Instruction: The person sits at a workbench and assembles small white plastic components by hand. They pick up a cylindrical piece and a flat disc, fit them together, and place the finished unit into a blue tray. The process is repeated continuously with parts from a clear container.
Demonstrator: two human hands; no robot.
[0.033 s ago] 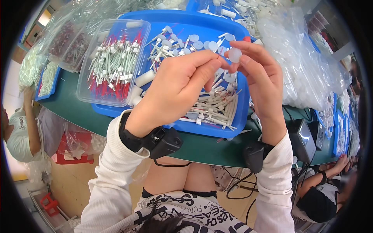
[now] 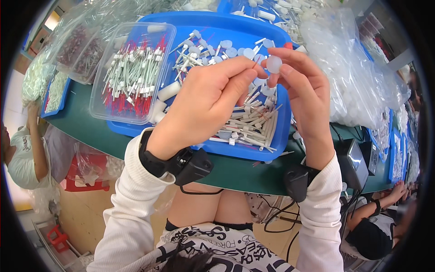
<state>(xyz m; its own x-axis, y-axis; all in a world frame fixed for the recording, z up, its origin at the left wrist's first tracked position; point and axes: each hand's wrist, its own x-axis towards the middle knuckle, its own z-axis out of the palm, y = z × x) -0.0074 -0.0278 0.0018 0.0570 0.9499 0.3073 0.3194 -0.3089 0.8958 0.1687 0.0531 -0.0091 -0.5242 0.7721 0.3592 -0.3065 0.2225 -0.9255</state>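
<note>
Over the blue tray (image 2: pixel 284 136), my left hand (image 2: pixel 201 97) pinches thumb against forefinger. A thin reddish wire (image 2: pixel 256 65) shows at those fingertips, and its far end I cannot make out. Just to the right, my right hand (image 2: pixel 310 88) grips a round, frosted white disc (image 2: pixel 273 64) between thumb and fingers, facing up. The two hands' fingertips are close together. Beneath them the tray holds several pale discs (image 2: pixel 248 53) and many white stick-like pieces with wires (image 2: pixel 253 122). My left hand hides part of the tray's middle.
A clear plastic box (image 2: pixel 97 102) of white pieces with red wires overlaps the tray's left side. White cylinders (image 2: pixel 169 91) lie beside it. Large clear bags (image 2: pixel 344 68) stand at the right, near a black device (image 2: pixel 353 163) with cables. Other people sit at both sides of the green table (image 2: pixel 90 131).
</note>
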